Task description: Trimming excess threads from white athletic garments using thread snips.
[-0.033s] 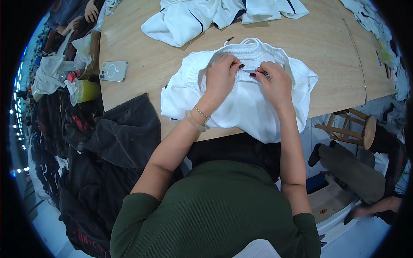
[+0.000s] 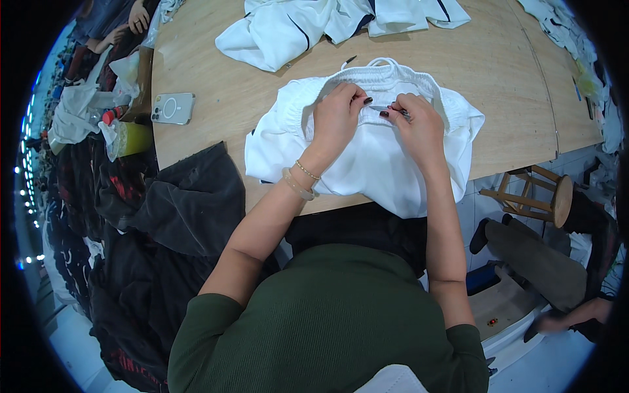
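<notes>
White shorts (image 2: 373, 154) with a gathered elastic waistband and a white drawstring lie in front of me, their near edge hanging over the table's front. My left hand (image 2: 337, 118) is closed on the waistband at its left inner side, thumb and forefinger pinched together. Between the fingers of my right hand (image 2: 419, 124) is a small pointed metal tool that looks like thread snips (image 2: 405, 116). Its tip points left across the inside of the waistband, close to my left fingertips. My fingers partly hide the tool, and any thread there is too small to see.
More white garments with dark stripes (image 2: 288, 33) lie at the table's far side. A phone (image 2: 173, 108) rests at the left, above dark cloth (image 2: 196, 196). A wooden stool (image 2: 531, 196) stands at right. Other people's hands (image 2: 139, 18) show at the upper left.
</notes>
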Motion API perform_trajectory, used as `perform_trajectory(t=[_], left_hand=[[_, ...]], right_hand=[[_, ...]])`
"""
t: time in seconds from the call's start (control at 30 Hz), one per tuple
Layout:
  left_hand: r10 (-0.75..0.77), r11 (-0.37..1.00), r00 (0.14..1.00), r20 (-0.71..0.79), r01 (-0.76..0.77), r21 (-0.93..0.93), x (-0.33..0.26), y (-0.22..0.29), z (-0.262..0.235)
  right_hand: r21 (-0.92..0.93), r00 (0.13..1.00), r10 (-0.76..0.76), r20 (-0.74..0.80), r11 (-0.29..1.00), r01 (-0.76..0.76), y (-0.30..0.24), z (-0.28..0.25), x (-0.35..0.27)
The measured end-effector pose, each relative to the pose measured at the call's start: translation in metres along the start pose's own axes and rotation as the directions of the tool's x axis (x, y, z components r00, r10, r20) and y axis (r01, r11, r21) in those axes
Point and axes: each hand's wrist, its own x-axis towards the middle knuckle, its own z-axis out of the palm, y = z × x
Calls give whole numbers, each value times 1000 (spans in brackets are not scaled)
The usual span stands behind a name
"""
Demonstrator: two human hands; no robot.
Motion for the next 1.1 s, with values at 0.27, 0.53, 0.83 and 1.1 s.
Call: perform_trajectory(t=[0.27,0.53,0.83,1.1], left_hand=[[-5,1000,1000,1,5,-12,1,-1,-1],[-20,999,1000,3,20,-28,0,-1,-1],[-67,989,998,7,67,-130,1,-5,-1],[-89,986,996,21,91,-139,1,-3,-2]], right_hand=[[-11,1000,-10,-2,1000,10,-2,1,1],[-14,1000,-7,2,1000,7,-4,3,1],[47,996,82,42,995,-84,-4,1,1],[23,999,19,48,1000,-20,-7,2,5]])
